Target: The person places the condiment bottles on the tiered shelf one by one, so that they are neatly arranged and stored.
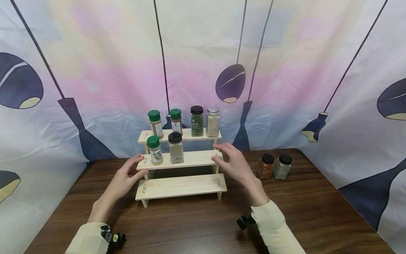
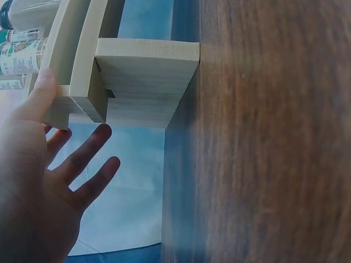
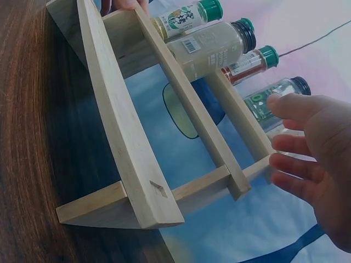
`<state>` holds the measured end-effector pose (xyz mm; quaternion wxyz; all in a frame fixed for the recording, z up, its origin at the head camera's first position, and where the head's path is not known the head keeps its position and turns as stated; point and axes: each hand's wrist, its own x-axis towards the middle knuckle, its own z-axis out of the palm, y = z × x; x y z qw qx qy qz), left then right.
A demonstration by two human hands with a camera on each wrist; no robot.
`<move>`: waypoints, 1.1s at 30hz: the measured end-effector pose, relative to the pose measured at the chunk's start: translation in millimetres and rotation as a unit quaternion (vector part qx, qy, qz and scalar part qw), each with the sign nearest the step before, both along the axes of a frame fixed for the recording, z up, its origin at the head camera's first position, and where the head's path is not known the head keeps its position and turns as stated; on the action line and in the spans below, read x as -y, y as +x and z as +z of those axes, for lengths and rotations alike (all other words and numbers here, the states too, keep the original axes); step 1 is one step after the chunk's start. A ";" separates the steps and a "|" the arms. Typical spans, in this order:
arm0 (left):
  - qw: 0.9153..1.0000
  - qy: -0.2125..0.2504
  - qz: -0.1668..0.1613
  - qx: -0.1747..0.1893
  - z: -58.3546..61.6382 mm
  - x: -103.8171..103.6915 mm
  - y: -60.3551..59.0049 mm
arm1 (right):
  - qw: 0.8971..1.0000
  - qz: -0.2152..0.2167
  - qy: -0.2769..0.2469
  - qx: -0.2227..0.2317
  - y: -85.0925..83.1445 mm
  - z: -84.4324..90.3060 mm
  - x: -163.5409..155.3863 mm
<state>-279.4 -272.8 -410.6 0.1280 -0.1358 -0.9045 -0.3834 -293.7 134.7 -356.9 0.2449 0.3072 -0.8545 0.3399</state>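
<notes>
both hands flank rack [image 1: 180,160]: left hand [image 1: 122,180] touching, right hand [image 1: 236,167] beside.

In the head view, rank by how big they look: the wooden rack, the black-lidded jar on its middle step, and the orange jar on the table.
1. Rack.
2. Black-lidded jar.
3. Orange jar, slightly smaller; camera nearness differs, so unsure.

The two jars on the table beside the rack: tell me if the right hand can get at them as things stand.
Probably yes. The right hand is open by the rack, holding nothing, and the two jars stand apart on bare table just to its right, with nothing between.
</notes>
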 end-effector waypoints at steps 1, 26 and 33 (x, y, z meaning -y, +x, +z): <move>1.000 -0.001 0.001 0.001 0.2 0.2 -0.3 | 1.000 -0.002 0.002 -0.001 -0.1 0.3 -0.4; 1.000 -0.006 0.003 -0.003 0.3 -0.1 -0.4 | 0.993 -0.082 0.051 0.074 -5.6 4.6 -39.2; 1.000 -0.008 0.006 -0.005 0.4 0.1 -0.6 | 0.989 -0.107 0.054 0.083 -8.1 6.0 -55.1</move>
